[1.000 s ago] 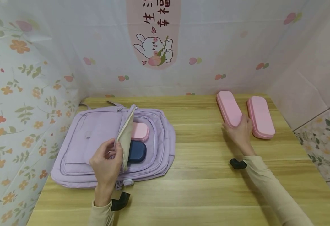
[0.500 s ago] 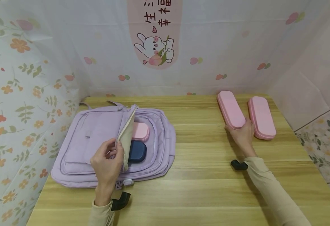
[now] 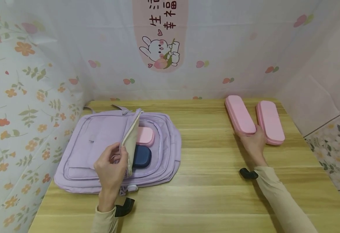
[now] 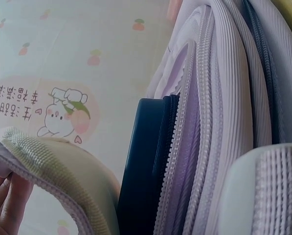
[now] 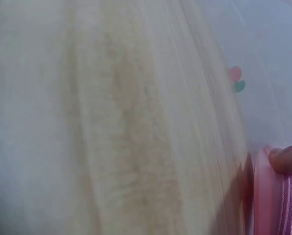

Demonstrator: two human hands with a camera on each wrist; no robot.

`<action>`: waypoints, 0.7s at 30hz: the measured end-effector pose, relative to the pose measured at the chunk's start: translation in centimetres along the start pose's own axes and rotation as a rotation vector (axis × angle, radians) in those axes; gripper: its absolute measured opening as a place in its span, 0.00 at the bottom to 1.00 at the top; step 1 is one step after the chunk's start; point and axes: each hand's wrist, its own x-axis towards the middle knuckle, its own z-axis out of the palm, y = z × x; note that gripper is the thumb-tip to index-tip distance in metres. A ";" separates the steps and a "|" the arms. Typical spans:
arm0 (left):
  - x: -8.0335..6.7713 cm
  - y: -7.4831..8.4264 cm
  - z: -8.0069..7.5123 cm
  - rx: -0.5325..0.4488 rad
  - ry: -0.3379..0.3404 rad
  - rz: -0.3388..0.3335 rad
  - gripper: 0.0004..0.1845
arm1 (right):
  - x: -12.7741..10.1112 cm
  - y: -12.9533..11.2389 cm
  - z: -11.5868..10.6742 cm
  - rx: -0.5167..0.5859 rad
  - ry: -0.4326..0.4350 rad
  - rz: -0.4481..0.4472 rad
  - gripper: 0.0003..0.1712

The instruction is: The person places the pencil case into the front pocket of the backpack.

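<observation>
A lilac backpack [image 3: 97, 142] lies flat on the left of the wooden table [image 3: 204, 181]. My left hand [image 3: 111, 168] pinches its front flap [image 3: 130, 137] and holds it lifted. Inside the pocket lie a pink case [image 3: 146, 136] and a dark blue case [image 3: 142, 157]; the blue case [image 4: 141, 166] and the zipper show in the left wrist view. At the back right lie two long pink pencil cases, side by side. My right hand [image 3: 252, 140] grips the near end of the left pink case [image 3: 239, 115]. A fingertip [image 5: 285, 159] rests on that case's edge [image 5: 270, 205].
The other pink pencil case [image 3: 270, 121] lies just right of the held one. Patterned sheets wall the table at the back and on both sides. Black wrist mounts [image 3: 124, 206] sit at my cuffs.
My right hand has settled a little lower around the near end of the left pink case. The left hand keeps the flap lifted.
</observation>
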 end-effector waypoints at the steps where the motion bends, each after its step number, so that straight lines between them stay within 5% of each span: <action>1: 0.0 0.0 0.0 0.003 -0.001 -0.001 0.08 | -0.1 0.0 0.0 0.003 -0.003 -0.008 0.43; 21: -0.2 0.0 0.3 0.022 0.020 0.031 0.08 | -2.2 -4.6 0.7 0.039 -0.138 -0.155 0.43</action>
